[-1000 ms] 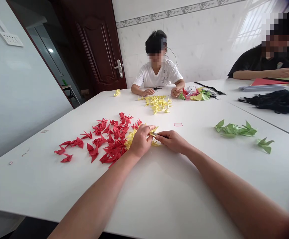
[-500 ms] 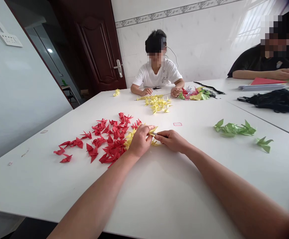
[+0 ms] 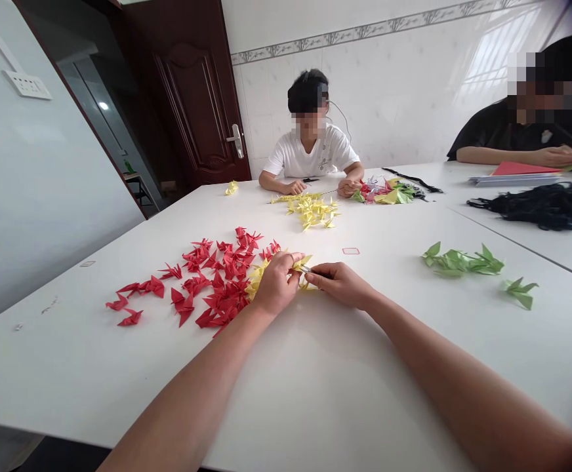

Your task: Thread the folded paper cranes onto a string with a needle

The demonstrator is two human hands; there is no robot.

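Observation:
A folded yellow paper crane [image 3: 306, 261] is pinched in my left hand [image 3: 279, 285], its pointed tips showing past the fingers. My right hand [image 3: 340, 284] is closed on a small metal tool [image 3: 306, 269], whose tip touches the crane. More yellow cranes [image 3: 255, 278] lie beside and partly behind my left hand. Left of these spreads a pile of red paper cranes [image 3: 224, 298] on the white table [image 3: 335, 380].
Green cranes [image 3: 463, 261] lie at the right. Farther back are yellow cranes [image 3: 313, 208], a mixed-colour bunch [image 3: 389, 190] and black cords [image 3: 536, 204]. Across the table sits a person in white [image 3: 310, 151]; another in black [image 3: 487, 131] sits at the far right.
My right hand has drawn slightly back from the crane, and more of the metal tool shows. The whole view has shifted a little.

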